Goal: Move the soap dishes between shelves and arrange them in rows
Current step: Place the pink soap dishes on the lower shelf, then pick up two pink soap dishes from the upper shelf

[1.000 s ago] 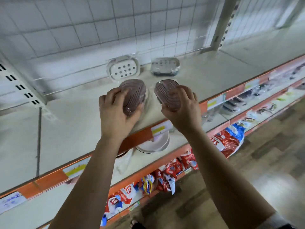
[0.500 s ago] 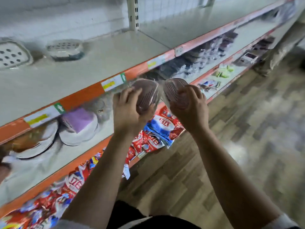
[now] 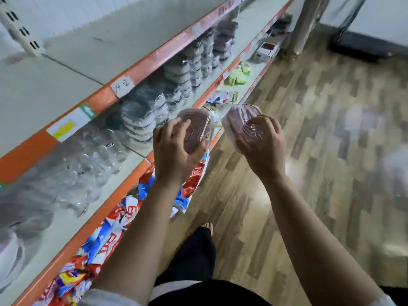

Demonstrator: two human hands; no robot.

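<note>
Top shelf (image 3: 66, 89) on your left shows a pale surface and an orange front lip with paper labels (image 3: 66, 127). Under it, the middle shelf (image 3: 66, 224) carries stacks of wrapped dishes (image 3: 176, 71) at the far end and a blurred clear cluster (image 3: 88, 155) nearer you, possibly glassware. The lower shelf (image 3: 256, 62) holds red-and-blue packets (image 3: 106, 239) and green packs (image 3: 238, 76). A wood-pattern floor (image 3: 309, 129) runs along your right.

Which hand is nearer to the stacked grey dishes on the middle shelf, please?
Left. The left hand is close beside the stacked grey dishes; the right hand is farther out, over the wooden floor.
</note>
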